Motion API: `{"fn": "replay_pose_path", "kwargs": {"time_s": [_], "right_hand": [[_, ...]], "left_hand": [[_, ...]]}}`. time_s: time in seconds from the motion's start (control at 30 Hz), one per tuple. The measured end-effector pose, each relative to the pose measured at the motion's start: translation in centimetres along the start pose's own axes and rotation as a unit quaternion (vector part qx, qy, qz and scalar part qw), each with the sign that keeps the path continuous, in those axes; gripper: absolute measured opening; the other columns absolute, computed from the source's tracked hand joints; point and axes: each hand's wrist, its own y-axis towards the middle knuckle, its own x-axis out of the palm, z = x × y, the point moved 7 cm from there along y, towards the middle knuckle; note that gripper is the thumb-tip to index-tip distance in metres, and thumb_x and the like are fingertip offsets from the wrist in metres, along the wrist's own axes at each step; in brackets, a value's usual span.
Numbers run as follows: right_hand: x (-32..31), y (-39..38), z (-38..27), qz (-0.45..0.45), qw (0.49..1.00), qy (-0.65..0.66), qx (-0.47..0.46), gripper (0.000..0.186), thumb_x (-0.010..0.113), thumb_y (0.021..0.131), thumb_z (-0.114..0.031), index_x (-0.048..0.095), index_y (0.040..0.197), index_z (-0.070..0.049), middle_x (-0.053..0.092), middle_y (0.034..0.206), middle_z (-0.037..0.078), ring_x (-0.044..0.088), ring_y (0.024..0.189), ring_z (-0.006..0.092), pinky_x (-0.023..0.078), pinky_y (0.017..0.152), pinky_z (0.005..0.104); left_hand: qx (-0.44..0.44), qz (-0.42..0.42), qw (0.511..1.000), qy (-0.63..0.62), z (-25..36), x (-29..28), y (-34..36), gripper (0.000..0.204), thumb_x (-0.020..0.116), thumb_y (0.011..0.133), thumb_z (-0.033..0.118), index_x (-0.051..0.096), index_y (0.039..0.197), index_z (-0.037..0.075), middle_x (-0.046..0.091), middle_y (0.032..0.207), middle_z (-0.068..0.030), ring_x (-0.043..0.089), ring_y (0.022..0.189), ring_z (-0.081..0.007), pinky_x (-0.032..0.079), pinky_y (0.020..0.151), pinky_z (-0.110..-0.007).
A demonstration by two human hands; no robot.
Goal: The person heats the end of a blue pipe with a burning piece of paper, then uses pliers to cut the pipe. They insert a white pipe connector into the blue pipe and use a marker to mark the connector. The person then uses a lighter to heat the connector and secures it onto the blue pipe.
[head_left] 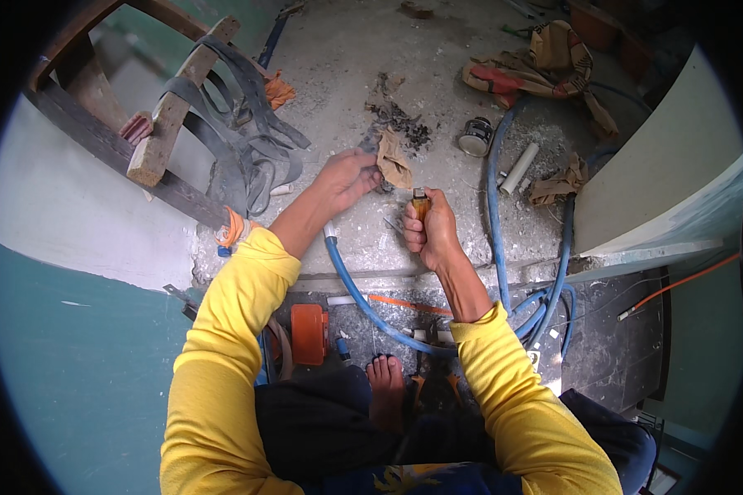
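My left hand (351,178) pinches a crumpled piece of brown paper (394,159) above the concrete floor. In my right hand (434,231) is an amber cigarette lighter (421,206), its metal top pointing at the paper's lower edge. A small gap separates lighter and paper, and no flame can be made out. Dark charred scraps (406,124) lie on the floor just beyond the paper. Below my left wrist, a blue hose (357,289) ends in a short white pipe piece (330,230).
Grey straps (231,124) hang over a wooden frame (169,124) at the left. To the right are an open tin can (475,137), a white pipe (519,168), a thick blue hose (497,198) and a torn paper sack (545,70). An orange box (309,334) sits near my bare foot.
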Motion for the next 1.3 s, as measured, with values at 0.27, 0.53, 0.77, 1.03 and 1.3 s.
{"fn": "replay_pose_path", "kwargs": {"time_s": [0.27, 0.53, 0.77, 1.03, 1.3], "right_hand": [[-0.3, -0.2, -0.1, 0.008, 1.0, 0.02, 0.001, 0.057, 0.035, 0.106, -0.066, 0.048, 0.08, -0.017, 0.036, 0.058, -0.007, 0.024, 0.044, 0.0076, 0.017, 0.041, 0.0277], [-3.5, -3.2, -6.1, 0.223, 0.879, -0.337, -0.252, 0.045, 0.047, 0.11, -0.049, 0.056, 0.109, -0.005, 0.055, 0.076, 0.009, 0.058, 0.069, 0.0293, 0.049, 0.068, 0.0404], [-3.4, -5.6, -8.1, 0.283, 0.576, -0.645, -0.415, 0.02, 0.066, 0.098, -0.013, 0.064, 0.112, 0.0, 0.066, 0.103, 0.023, 0.064, 0.099, 0.0459, 0.051, 0.086, 0.0551], [-3.5, -4.8, -6.7, 0.269, 0.472, -0.733, -0.408, 0.015, 0.071, 0.09, -0.012, 0.073, 0.101, -0.003, 0.069, 0.1, 0.018, 0.063, 0.103, 0.0394, 0.05, 0.091, 0.0507], [-2.1, -5.6, -8.0, 0.227, 0.531, -0.681, -0.45, 0.024, 0.077, 0.09, -0.016, 0.075, 0.11, -0.004, 0.069, 0.101, 0.016, 0.062, 0.103, 0.0375, 0.051, 0.091, 0.0483]], "left_hand": [[0.001, -0.001, 0.999, 0.044, 0.0, -0.7, 0.3, 0.009, 0.057, 0.105, 0.0, 0.061, 0.113, -0.003, 0.068, 0.109, -0.0133, 0.066, 0.092, -0.021, 0.057, 0.082, -0.032], [-0.019, 0.027, 0.987, 0.154, 1.1, -2.6, -0.5, 0.013, 0.069, 0.099, 0.002, 0.057, 0.103, 0.002, 0.067, 0.101, -0.0116, 0.067, 0.084, -0.0211, 0.055, 0.069, -0.031], [-0.016, 0.103, 0.95, 0.296, 2.2, -3.2, -2.8, 0.041, 0.081, 0.093, 0.01, 0.055, 0.123, -0.001, 0.072, 0.099, -0.0074, 0.073, 0.084, -0.0152, 0.047, 0.06, -0.026], [-0.024, 0.117, 0.912, 0.394, 2.4, -4.9, -2.8, 0.057, 0.084, 0.089, 0.011, 0.052, 0.134, -0.002, 0.071, 0.095, -0.008, 0.071, 0.077, -0.0139, 0.04, 0.053, -0.025], [-0.042, 0.076, 0.881, 0.464, 2.4, -5.4, -2.7, 0.058, 0.086, 0.088, 0.014, 0.052, 0.132, -0.004, 0.072, 0.092, -0.0071, 0.055, 0.064, -0.0101, 0.041, 0.053, -0.027]]}}
